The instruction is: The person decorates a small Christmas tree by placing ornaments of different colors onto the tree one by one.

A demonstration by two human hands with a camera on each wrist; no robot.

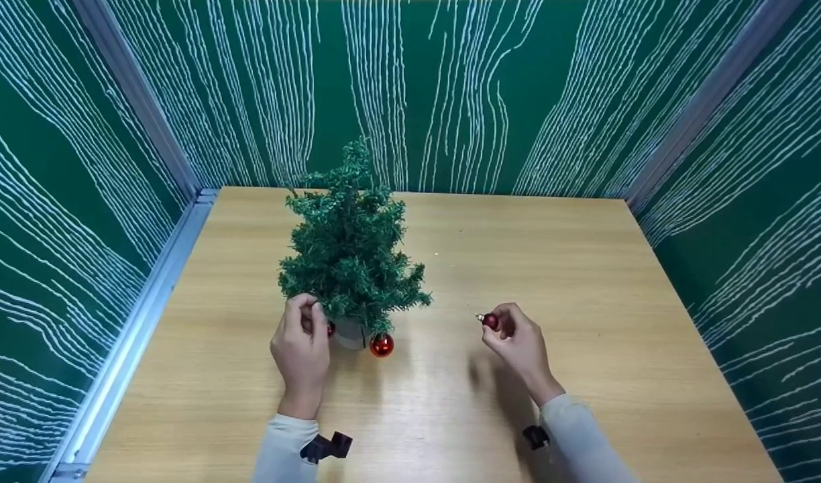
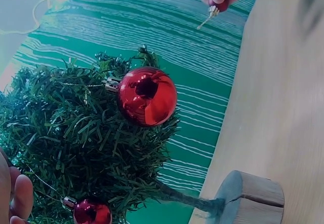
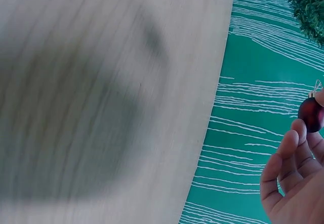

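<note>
A small artificial Christmas tree (image 1: pixel 350 251) stands upright on a wooden base (image 2: pixel 259 203). My left hand (image 1: pixel 302 352) is at its lower left branches, thumb and fingertips pinched together by the thread of a small red bauble (image 2: pixel 92 214). That bauble hangs beside the fingers, partly hidden by them in the head view. A larger shiny red bauble (image 1: pixel 381 345) hangs from a front branch, to the right of the base. To the right of the tree and apart from it, my right hand (image 1: pixel 523 345) pinches a dark red bauble (image 1: pixel 491 321), its metal cap and loop pointing toward the tree.
The light wooden table (image 1: pixel 551 255) is bounded by green walls (image 1: pixel 451 100) with white wavy lines at the back and sides. A metal rail (image 1: pixel 142 302) runs along the left edge. Dark wrist mounts (image 1: pixel 326 447) sit at both cuffs.
</note>
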